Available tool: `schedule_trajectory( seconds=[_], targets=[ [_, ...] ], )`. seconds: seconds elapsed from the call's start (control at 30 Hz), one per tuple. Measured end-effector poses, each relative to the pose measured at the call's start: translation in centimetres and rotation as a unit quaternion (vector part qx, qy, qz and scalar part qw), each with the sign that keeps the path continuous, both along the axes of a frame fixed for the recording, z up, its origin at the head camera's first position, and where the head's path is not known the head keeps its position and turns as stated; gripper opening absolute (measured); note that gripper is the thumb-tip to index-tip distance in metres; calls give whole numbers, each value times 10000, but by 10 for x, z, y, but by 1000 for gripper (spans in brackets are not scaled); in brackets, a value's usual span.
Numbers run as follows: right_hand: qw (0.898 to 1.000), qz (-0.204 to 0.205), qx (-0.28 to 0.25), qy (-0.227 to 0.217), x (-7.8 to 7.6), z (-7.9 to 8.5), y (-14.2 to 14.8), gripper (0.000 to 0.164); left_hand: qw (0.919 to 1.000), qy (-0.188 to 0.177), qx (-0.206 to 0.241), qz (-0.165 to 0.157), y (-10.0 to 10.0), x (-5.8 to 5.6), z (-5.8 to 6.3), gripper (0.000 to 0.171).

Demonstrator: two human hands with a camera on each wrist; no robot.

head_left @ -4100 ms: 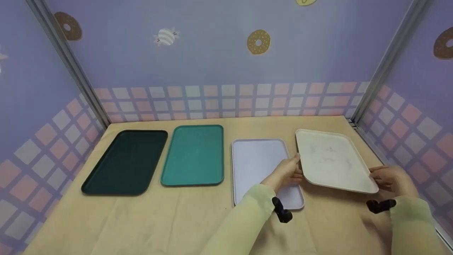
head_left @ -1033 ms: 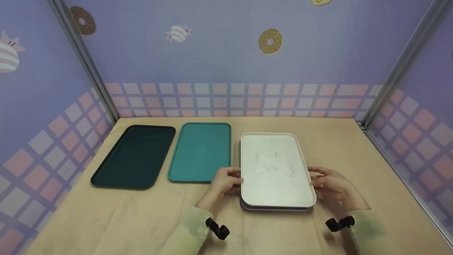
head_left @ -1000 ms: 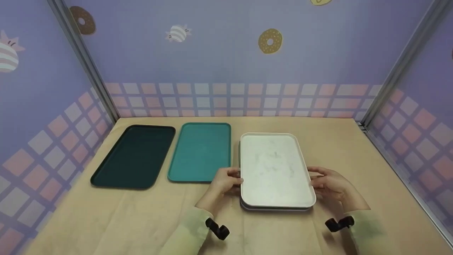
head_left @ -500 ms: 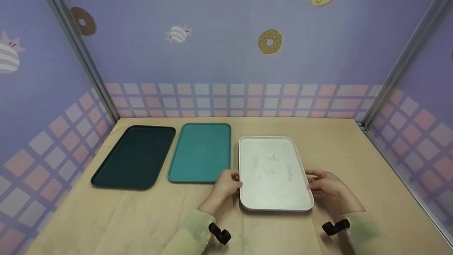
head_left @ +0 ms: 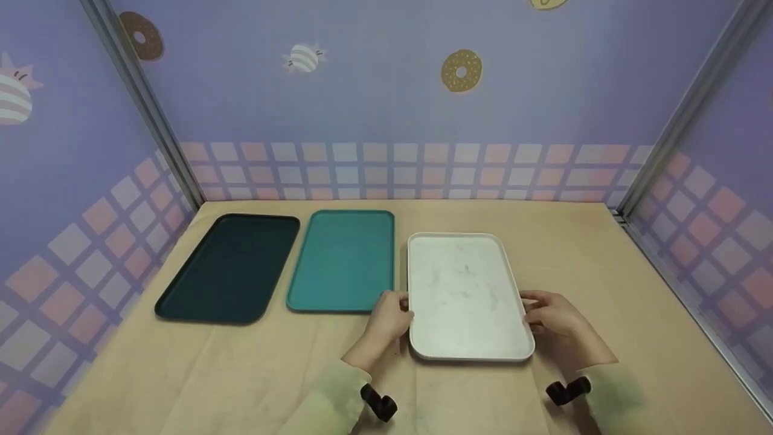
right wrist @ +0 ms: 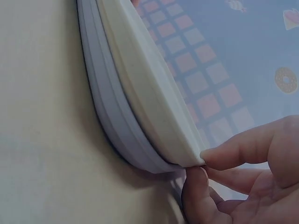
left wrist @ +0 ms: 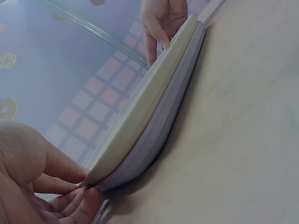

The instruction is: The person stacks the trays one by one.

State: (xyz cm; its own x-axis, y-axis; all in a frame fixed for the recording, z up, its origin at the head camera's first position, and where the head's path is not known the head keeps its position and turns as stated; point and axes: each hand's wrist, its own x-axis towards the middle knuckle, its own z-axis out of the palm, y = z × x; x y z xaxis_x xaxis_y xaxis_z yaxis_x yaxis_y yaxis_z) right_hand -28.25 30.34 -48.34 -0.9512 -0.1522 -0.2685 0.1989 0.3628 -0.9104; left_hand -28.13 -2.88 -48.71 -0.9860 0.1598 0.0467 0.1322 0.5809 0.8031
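Observation:
A white marbled tray point(head_left: 468, 296) sits stacked on the lavender tray point(right wrist: 110, 98), whose side shows beneath it in both wrist views. My left hand point(head_left: 386, 320) pinches the white tray's left rim between thumb and fingers. On the opposite side, my right hand point(head_left: 552, 314) pinches the right rim; in the right wrist view its thumb and fingertips meet at the tray's edge. From above, the white tray covers the lavender one almost wholly.
Left of the stack lies a teal tray point(head_left: 344, 260), close to my left hand. Farther left is a dark green tray point(head_left: 232, 269). A beige cloth point(head_left: 253, 374) covers the table, and patterned purple walls point(head_left: 374, 90) enclose it on three sides.
Both hands carried the white tray from the right onto the lavender tray. Over the last second it shifted slightly toward me and down, lining up with the tray beneath.

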Motion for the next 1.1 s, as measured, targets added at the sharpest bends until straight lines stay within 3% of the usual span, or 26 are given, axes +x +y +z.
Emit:
schedule_trajectory(
  seconds=[0.13, 0.27, 0.37, 0.67, 1.1],
  targets=[
    [9995, 16, 286, 117, 0, 0, -1, 71, 9999, 69, -114, 19, 0, 1, -1, 20],
    [9980, 30, 575, 252, 0, 1, -3, 69, 9998, 30, -189, 28, -1, 2, 0, 9],
    [9970, 40, 687, 348, 1, 1, -5, 68, 9999, -48, -148, 9, -2, 2, 1, 20],
    [9965, -118, 654, 502, 2, 0, -3, 71, 9999, -35, 120, -83, -1, 4, 0, 29],
    [9969, -132, 582, 515, 4, -1, -4, 74, 9998, 55, 105, -127, -2, 4, -1, 24]
  ],
)
